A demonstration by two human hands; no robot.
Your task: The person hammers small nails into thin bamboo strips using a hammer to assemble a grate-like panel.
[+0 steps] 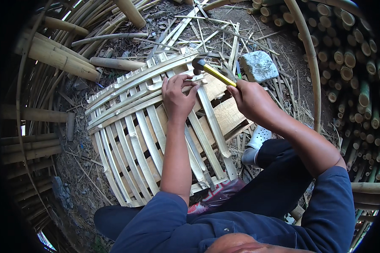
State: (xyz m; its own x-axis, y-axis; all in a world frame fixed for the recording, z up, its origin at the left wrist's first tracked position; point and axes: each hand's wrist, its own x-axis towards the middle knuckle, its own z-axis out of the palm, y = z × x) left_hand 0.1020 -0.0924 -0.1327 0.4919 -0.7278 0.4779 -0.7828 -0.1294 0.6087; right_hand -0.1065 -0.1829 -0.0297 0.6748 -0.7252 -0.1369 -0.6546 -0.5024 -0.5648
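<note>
My right hand point(250, 95) grips a hammer point(217, 75) by its yellow and black handle. The dark hammer head hovers over the far right corner of a lattice of split bamboo slats point(136, 139), just past my left fingertips. On that corner rests my left hand point(178, 96), thumb and forefinger bent together at the end of a crosswise slat. Whatever they pinch is too small to make out. Long slats run towards me under several crosswise ones, and the lattice lies over wooden boards point(230, 116).
A pale stone block point(259, 66) sits right of the hammer. Cut bamboo poles point(346, 63) are stacked at the far right, behind a bent pole point(310, 55). Thick bamboo poles point(57, 57) stick in from the left. Bamboo offcuts point(190, 27) litter the ground beyond. My shoe point(259, 137) is beside the boards.
</note>
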